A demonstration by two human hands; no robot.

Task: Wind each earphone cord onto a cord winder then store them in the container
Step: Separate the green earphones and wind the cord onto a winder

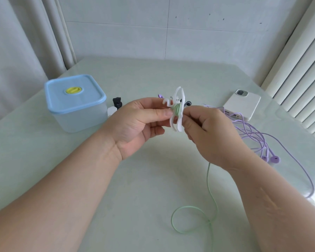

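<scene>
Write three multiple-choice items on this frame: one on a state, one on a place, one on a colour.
1. The lid of the container is:
A. on
B. off
C. propped half open

2. The phone lies:
A. in the container
B. on the table, at the right, beside the purple cord
C. on the lid

3. The cord wound on the winder is:
A. green
B. black
C. red

Answers:
1 A: the blue lid sits flush on the container's rim.
2 B: the white phone lies flat on the table at the right, with the purple cord next to it.
3 A: pale green turns show at the white winder's middle.
</scene>
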